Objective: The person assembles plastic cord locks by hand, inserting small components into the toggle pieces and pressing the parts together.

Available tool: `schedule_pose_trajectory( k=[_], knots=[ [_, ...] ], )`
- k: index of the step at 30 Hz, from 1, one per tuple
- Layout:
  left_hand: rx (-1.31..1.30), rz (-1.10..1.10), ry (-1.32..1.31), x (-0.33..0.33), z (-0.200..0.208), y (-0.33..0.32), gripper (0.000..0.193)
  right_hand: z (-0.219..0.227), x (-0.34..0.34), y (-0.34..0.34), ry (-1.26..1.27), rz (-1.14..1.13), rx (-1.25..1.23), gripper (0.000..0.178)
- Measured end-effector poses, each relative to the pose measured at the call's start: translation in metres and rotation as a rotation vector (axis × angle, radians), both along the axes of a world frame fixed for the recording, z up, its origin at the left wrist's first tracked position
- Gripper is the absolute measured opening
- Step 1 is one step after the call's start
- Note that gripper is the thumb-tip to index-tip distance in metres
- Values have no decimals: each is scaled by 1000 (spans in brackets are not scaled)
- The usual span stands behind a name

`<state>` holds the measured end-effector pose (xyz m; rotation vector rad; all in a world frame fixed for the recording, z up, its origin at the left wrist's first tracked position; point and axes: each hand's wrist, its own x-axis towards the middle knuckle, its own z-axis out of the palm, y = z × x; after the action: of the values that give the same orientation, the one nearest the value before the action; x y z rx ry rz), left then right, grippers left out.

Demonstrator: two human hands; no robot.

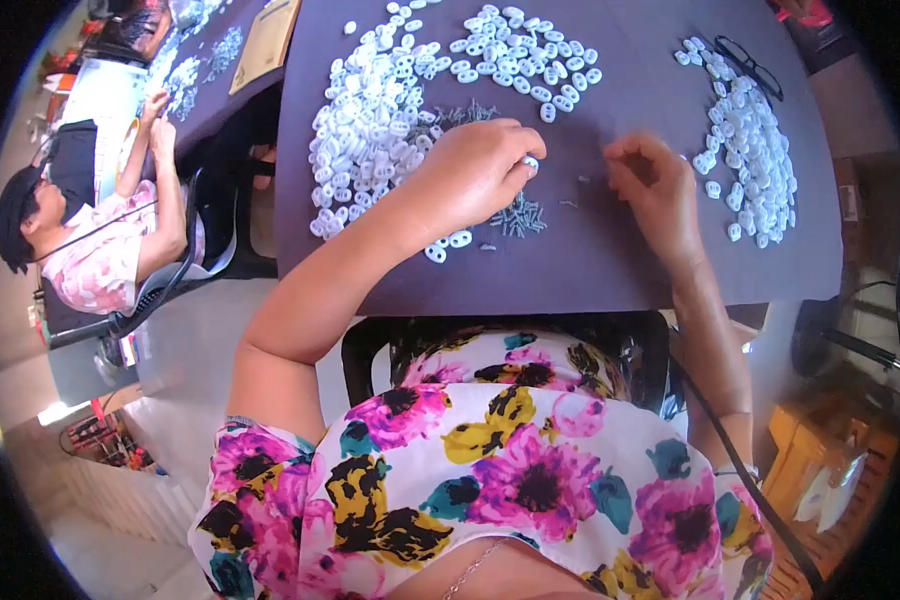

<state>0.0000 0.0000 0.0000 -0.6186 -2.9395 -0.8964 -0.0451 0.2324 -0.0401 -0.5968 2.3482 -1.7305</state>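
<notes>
Piece (531,162) sat pinched in your left hand (478,170); the grip of your right hand (662,195) couldn't be told. Holding seemed the step, the next needing precision.

Tabletop (640,70) seems passable between obstructing white piles (755,150).

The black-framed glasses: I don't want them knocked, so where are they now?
In the head view, the glasses lie on the table at far right, beside the far end of the right-hand pile of white pieces.
</notes>
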Motion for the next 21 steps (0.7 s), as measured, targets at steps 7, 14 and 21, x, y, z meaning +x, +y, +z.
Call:
schedule_pose_trajectory(
  k=[7, 14, 21],
  knots=[
    [36, 44, 24, -20, 1, -11, 21, 2, 5, -3, -107, -81, -116, 11],
    [-204, 67, 140, -57, -12, 3, 18, 0, 7, -5, -118, -75, -149, 13],
    [-111, 47, 122, -56, -15, 10, 14, 0, 7, -5, -85, -77, -59, 11]
  ],
)
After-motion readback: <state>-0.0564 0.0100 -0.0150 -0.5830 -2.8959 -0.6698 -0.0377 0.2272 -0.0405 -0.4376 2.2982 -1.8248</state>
